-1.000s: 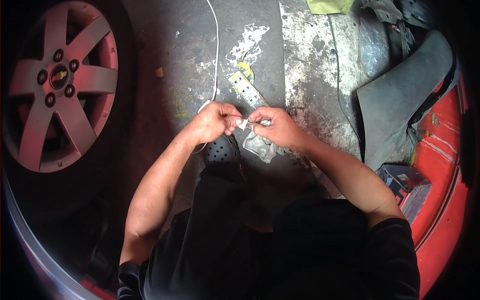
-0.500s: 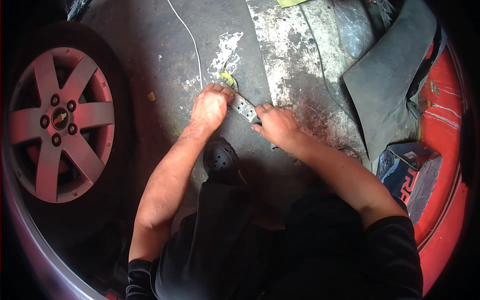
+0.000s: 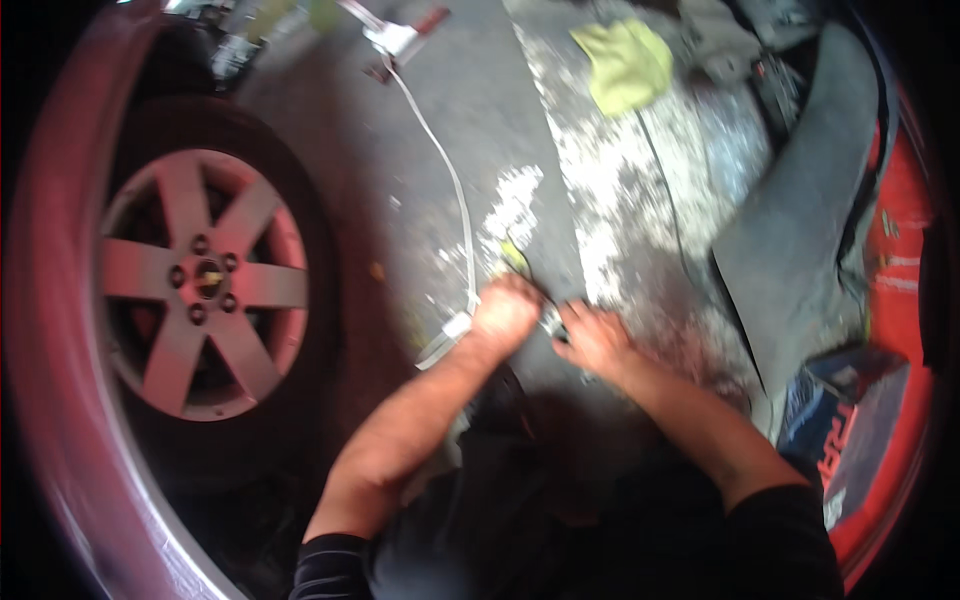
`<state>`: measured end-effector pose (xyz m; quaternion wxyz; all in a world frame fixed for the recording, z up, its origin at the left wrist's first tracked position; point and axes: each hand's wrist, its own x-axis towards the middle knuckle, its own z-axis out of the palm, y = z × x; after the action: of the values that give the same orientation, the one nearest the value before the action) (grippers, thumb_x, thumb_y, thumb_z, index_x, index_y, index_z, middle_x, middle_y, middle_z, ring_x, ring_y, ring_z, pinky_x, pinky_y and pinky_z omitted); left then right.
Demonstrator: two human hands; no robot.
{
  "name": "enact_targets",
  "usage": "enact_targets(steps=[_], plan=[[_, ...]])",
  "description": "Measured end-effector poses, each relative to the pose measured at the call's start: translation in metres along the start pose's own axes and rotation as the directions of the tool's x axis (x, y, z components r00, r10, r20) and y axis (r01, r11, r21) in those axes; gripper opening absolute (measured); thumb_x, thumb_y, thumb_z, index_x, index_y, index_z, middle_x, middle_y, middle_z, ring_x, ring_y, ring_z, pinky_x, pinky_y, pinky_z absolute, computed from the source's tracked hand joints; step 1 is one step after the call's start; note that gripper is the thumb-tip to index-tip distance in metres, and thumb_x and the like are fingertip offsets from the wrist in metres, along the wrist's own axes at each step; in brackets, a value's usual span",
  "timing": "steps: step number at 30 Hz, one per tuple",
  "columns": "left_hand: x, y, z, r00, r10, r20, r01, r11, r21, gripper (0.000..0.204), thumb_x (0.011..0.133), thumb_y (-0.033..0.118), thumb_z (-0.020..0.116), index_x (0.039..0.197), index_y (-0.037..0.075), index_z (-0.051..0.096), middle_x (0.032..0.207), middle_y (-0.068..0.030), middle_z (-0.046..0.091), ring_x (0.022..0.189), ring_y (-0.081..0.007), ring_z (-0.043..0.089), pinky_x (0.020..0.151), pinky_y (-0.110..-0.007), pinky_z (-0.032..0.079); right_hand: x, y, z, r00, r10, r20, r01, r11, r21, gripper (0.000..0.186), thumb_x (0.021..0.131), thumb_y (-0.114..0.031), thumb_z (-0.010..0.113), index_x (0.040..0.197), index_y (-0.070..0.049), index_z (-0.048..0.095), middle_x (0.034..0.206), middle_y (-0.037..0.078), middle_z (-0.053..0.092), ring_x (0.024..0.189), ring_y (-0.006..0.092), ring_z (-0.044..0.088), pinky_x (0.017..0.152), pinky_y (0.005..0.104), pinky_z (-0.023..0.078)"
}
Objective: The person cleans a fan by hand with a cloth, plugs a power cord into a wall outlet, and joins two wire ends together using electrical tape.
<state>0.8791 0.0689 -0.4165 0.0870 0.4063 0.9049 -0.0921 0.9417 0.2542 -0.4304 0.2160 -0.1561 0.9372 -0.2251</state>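
Observation:
Over the floor in front of me, my left hand (image 3: 506, 313) is closed on a power strip (image 3: 549, 319). Only a short stretch of the strip shows between my hands. My right hand (image 3: 597, 338) grips its nearer right end, fingers bent around it. A yellow-green tag-like piece (image 3: 513, 255) and a thin dark cord lie just beyond my left hand. Beside my left wrist is a small white block (image 3: 457, 325), blurred, perhaps a plug. A white cord (image 3: 459, 190) runs from near it to the far side.
A car wheel (image 3: 208, 280) stands at left under a body panel (image 3: 85, 300). At the far side are a white and red object (image 3: 398, 40) and a yellow cloth (image 3: 627, 65). Right: a grey panel (image 3: 800, 190), a box (image 3: 845, 410) and a red car body (image 3: 905, 310).
The view has shifted, bringing the yellow cloth and white-red object into sight. My hands are closer together, and less of the power strip shows. A white block now appears beside my left wrist.

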Motion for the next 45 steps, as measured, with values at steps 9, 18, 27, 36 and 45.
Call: enact_targets(steps=[9,18,27,36,45], plan=[[-0.011,0.009,-0.029,0.909,-0.411,0.075,0.417,0.886,-0.201,0.021,0.090,0.025,0.056,0.094,0.008,0.066,0.095,-0.0113,0.067,0.098,-0.0289,0.063,0.084,-0.044,0.048,-0.007,0.008,-0.041,0.981,0.177,0.081,-0.188,0.969,0.158,0.058,0.082,-0.048,0.063,0.121,-0.005,0.060,0.123,0.017,0.061,0.110,0.0348,0.061,0.097,0.0449,0.046],[-0.019,-0.009,-0.005,0.937,-0.349,-0.015,0.320,0.875,-0.362,0.027,0.094,0.031,0.054,0.087,0.007,0.067,0.087,-0.0115,0.068,0.089,-0.0280,0.066,0.082,-0.046,0.048,-0.006,0.018,-0.029,0.991,0.124,0.045,-0.129,0.984,0.125,0.055,0.081,-0.049,0.067,0.115,-0.005,0.063,0.115,0.017,0.063,0.106,0.0336,0.062,0.093,0.0461,0.048],[0.008,0.001,-0.021,0.918,-0.345,0.195,0.375,0.916,-0.145,0.017,0.082,0.021,0.057,0.085,0.010,0.070,0.085,-0.0110,0.071,0.082,-0.0265,0.068,0.085,-0.045,0.049,0.000,-0.005,-0.013,0.999,0.044,-0.020,-0.045,0.997,-0.057,0.054,0.084,-0.051,0.066,0.113,-0.006,0.062,0.111,0.012,0.062,0.105,0.0274,0.063,0.084,0.0423,0.053],[-0.008,0.018,-0.016,0.952,-0.305,0.018,0.305,0.952,-0.028,0.018,0.083,0.021,0.056,0.087,0.008,0.068,0.082,-0.0092,0.069,0.080,-0.0247,0.066,0.083,-0.047,0.045,0.002,-0.010,0.005,0.998,0.040,-0.043,-0.043,0.997,-0.058,0.044,0.082,-0.043,0.068,0.107,-0.007,0.064,0.108,0.010,0.062,0.103,0.0256,0.063,0.082,0.0424,0.053],[-0.008,0.005,-0.057,0.924,-0.378,0.055,0.379,0.885,-0.271,0.006,0.075,0.020,0.064,0.075,0.017,0.069,0.074,-0.0059,0.068,0.068,-0.0249,0.066,0.080,-0.044,0.044,0.003,-0.003,0.002,0.997,0.081,0.011,-0.080,0.995,-0.052,0.045,0.083,-0.044,0.068,0.111,-0.009,0.063,0.110,0.012,0.059,0.098,0.0277,0.066,0.082,0.0422,0.054]])
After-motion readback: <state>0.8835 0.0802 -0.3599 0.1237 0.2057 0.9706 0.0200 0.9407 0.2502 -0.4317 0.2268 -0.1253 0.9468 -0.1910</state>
